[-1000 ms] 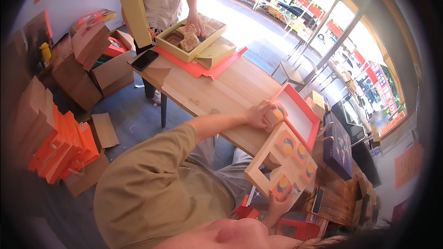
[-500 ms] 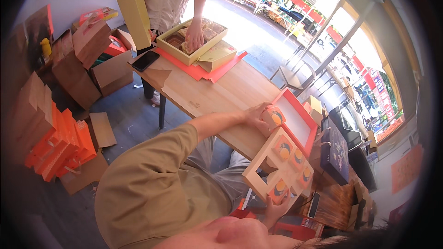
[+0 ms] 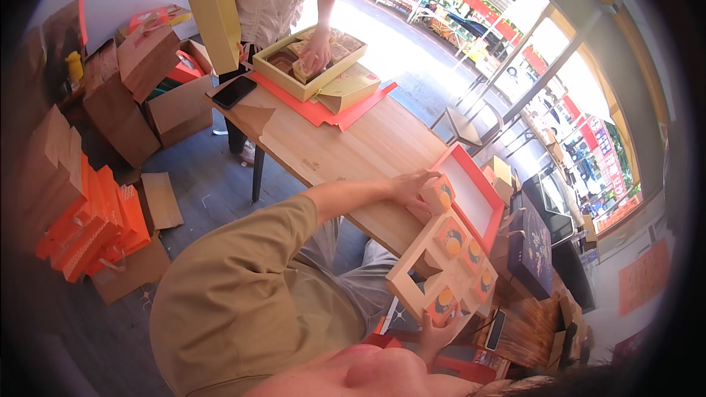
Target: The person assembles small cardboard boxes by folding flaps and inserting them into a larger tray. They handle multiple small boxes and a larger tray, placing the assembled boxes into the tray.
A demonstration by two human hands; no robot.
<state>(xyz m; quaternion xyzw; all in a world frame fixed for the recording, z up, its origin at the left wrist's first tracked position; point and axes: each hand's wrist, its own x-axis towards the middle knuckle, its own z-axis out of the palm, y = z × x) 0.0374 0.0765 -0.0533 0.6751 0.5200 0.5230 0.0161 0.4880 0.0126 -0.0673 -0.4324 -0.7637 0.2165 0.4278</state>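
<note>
Head view: the left hand (image 3: 412,187) pinches a small orange box (image 3: 439,194) at the top of the pale compartment tray (image 3: 412,279) on the counter (image 3: 346,147); it likely wants squaring before pressing in. Right hand (image 3: 439,334) grips the tray's near edge, with the red lid (image 3: 478,184) close beside, crowding the filled slots

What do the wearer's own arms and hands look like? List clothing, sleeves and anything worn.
Both hands are bare: no gloves, rings or watch show on the left hand or the right hand. The left arm has a short olive-khaki sleeve of a plain shirt, ending near the elbow; the forearm is uncovered. The right arm is mostly hidden.
</note>
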